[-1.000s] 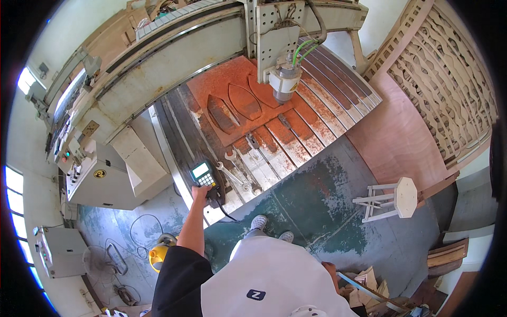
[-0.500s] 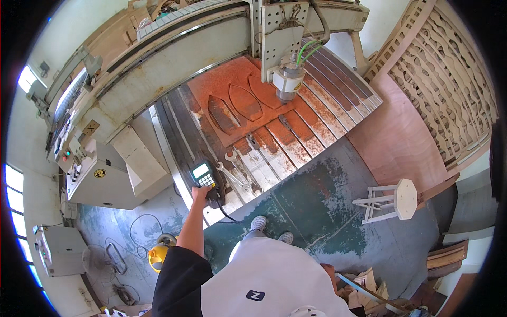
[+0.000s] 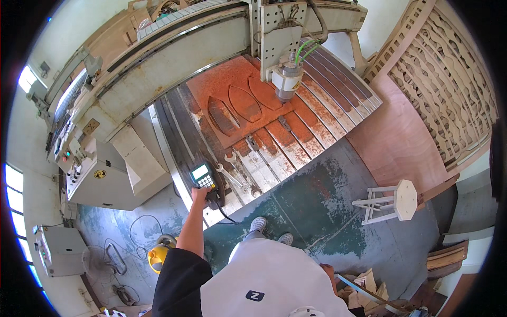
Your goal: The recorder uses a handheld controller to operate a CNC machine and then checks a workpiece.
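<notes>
Slotted metal bed [image 3: 274, 170] | red-dusted board [image 3: 208, 85], leaf-shaped cuts [image 3: 222, 114] | left grip [image 3: 199, 193] closed on black controller [image 3: 205, 176] | right grip [image 3: 328, 271]: cannot tell

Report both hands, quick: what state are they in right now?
Left hand: closed on the handheld controller.
Right hand: partly hidden; cannot tell whether open or closed.

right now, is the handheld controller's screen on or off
On: the handheld controller shows a brightly lit screen above its keypad
</notes>
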A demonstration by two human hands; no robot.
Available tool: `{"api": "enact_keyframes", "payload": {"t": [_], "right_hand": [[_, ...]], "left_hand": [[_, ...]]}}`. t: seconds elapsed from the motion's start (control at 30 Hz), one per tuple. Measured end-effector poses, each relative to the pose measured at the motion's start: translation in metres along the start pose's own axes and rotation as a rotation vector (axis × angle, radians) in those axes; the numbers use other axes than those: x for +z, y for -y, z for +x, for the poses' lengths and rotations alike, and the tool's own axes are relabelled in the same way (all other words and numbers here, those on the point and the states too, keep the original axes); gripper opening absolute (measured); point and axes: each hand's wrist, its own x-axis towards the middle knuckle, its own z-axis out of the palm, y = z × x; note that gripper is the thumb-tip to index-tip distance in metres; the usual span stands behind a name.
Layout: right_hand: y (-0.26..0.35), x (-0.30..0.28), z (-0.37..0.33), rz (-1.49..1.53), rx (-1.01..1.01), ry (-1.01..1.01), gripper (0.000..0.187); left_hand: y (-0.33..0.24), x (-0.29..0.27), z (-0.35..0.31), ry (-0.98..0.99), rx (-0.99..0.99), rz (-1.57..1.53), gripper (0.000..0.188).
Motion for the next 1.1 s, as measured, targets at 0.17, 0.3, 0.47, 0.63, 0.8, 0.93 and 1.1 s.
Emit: {"api": "enact_keyframes", "payload": {"t": [0.17,0.3,0.47,0.63,0.8,0.93,1.1], "right_hand": [[0.004,0.0,-0.001,-0.026,0.019,-0.018,0.03],[0.006,0.001,-0.003,-0.055,-0.006,-0.023,0.029],[0.005,0.001,0.0,-0.046,0.033,-0.032,0.029],[-0.001,0.001,0.006,-0.011,-0.034,-0.002,0.027],[-0.004,0.0,0.006,-0.032,-0.003,-0.02,0.025],[-0.004,0.002,0.009,-0.034,-0.005,-0.011,0.025],[-0.001,0.003,0.004,-0.02,0.001,-0.021,0.025]], "left_hand": [[-0.005,0.003,-0.007,0.008,-0.013,-0.016,0.045],[-0.004,-0.001,-0.005,0.035,-0.017,-0.013,0.047],[-0.004,0.002,-0.006,0.007,0.001,0.011,0.047],[0.007,0.0,0.012,-0.002,0.009,0.027,0.046],[0.006,0.01,0.009,-0.065,-0.001,0.109,0.044],[0.018,0.001,0.023,-0.009,0.065,0.05,0.039],[0.015,0.001,0.017,0.048,0.026,-0.002,0.054]]}}
